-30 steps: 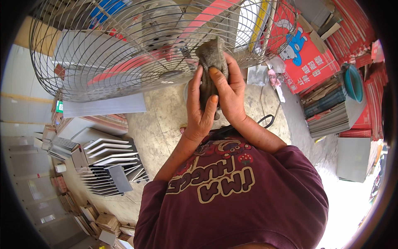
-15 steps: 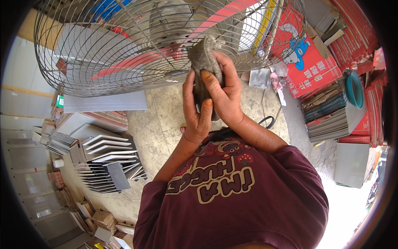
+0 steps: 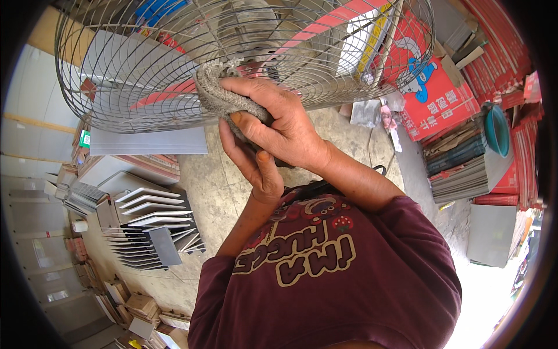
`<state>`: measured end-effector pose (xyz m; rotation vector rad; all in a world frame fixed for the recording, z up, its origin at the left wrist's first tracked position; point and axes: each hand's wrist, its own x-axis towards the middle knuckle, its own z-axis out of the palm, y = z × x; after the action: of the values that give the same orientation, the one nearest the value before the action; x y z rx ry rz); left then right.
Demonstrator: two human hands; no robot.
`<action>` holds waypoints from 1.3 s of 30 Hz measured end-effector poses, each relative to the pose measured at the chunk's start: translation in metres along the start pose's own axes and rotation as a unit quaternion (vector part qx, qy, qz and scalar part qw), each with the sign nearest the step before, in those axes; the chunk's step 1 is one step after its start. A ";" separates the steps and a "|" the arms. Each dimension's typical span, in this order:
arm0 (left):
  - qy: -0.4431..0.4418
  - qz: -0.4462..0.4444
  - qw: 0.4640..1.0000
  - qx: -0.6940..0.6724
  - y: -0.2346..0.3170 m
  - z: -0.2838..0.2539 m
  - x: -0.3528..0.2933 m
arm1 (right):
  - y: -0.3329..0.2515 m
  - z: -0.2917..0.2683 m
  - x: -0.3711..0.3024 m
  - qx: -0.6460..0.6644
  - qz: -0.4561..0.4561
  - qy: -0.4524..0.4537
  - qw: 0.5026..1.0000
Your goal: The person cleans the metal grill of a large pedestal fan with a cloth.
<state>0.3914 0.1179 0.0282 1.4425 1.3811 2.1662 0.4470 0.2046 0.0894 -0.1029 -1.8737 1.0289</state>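
A grey knitted bundle (image 3: 216,93), darker on its underside, is held in front of the fan. It looks like rolled work gloves or a rag, but I cannot tell which. My right hand (image 3: 285,125) grips it from the right, its thumb and fingers pressed into the fabric. Below it, my left hand (image 3: 256,171) cups the dark lower part, the thumb standing up. Part of the left fingers is hidden behind the bundle and the right hand. Just beyond both hands is the wire cage of a large fan (image 3: 145,110), with red blades inside.
Grey panels stand in a black slotted rack (image 3: 165,247) at left. At right are a red printed carton (image 3: 436,99), stacked flat sheets (image 3: 459,177) and a teal basin (image 3: 497,131). Wooden pieces (image 3: 142,305) lie at lower left. A cord (image 3: 370,145) runs across the concrete floor.
The bundle has swung left and tilted over, its knitted end opening wider. My right hand has moved left with it and turned across; my left hand has shifted slightly left and lower.
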 end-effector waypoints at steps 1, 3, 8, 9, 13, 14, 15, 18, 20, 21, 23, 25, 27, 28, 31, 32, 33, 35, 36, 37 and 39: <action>0.007 0.000 1.000 -0.002 0.001 0.000 0.001 | 0.002 0.004 0.000 0.050 0.023 0.021 0.998; -0.025 -0.002 1.000 0.013 0.003 0.000 0.007 | -0.003 0.005 -0.001 0.165 0.122 0.064 0.977; -0.066 -0.023 0.997 0.015 0.003 0.003 0.008 | -0.002 0.005 -0.009 0.245 0.182 0.130 0.943; -0.073 -0.034 0.997 0.010 0.004 0.005 0.008 | -0.003 0.003 -0.011 0.249 0.201 0.139 0.937; -0.099 -0.036 0.994 -0.017 -0.004 0.010 0.007 | 0.000 -0.002 -0.022 0.267 0.200 0.198 0.922; -0.107 -0.039 0.993 -0.021 -0.006 0.012 0.006 | 0.001 -0.004 -0.025 0.265 0.200 0.209 0.920; -0.115 -0.042 0.992 -0.026 -0.006 0.014 0.006 | 0.002 -0.006 -0.028 0.262 0.200 0.221 0.918; -0.137 -0.046 0.989 -0.035 -0.008 0.021 0.004 | -0.001 -0.011 -0.033 0.279 0.211 0.266 0.898; -0.154 -0.054 0.986 -0.044 -0.010 0.027 0.002 | 0.000 -0.018 -0.039 0.272 0.215 0.286 0.893; -0.167 -0.037 0.985 -0.039 -0.012 0.029 0.002 | 0.002 -0.020 -0.043 0.263 0.215 0.300 0.891; -0.188 -0.029 0.981 -0.030 -0.014 0.032 0.002 | 0.005 -0.025 -0.049 0.273 0.214 0.324 0.880; -0.198 -0.043 0.978 -0.043 -0.017 0.039 -0.001 | 0.007 -0.030 -0.056 0.268 0.216 0.339 0.876; -0.218 -0.066 0.973 -0.046 -0.016 0.044 -0.003 | 0.007 -0.035 -0.062 0.252 0.219 0.355 0.873; -0.234 -0.082 0.968 -0.040 -0.014 0.045 -0.003 | 0.007 -0.037 -0.065 0.245 0.220 0.364 0.872; -0.253 -0.078 0.963 -0.041 -0.013 0.049 -0.002 | 0.003 -0.041 -0.068 0.232 0.223 0.380 0.867; -0.257 -0.078 0.962 -0.044 -0.013 0.049 -0.002 | 0.002 -0.041 -0.068 0.235 0.227 0.386 0.863; -0.260 -0.077 0.962 -0.042 -0.014 0.048 -0.002 | 0.002 -0.040 -0.069 0.223 0.222 0.382 0.869; -0.248 -0.077 0.965 -0.043 -0.014 0.046 -0.003 | 0.003 -0.037 -0.069 0.200 0.211 0.372 0.881; -0.241 -0.077 0.967 -0.043 -0.014 0.044 -0.003 | 0.003 -0.035 -0.067 0.196 0.207 0.364 0.887; -0.233 -0.075 0.968 -0.050 -0.012 0.043 -0.002 | 0.003 -0.033 -0.064 0.193 0.202 0.357 0.891; -0.215 -0.070 0.972 -0.064 -0.007 0.039 0.002 | 0.002 -0.027 -0.059 0.182 0.192 0.331 0.906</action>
<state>0.4193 0.1455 0.0272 1.5891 1.1270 1.6893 0.4991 0.1950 0.0517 -0.5482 -1.0406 1.3819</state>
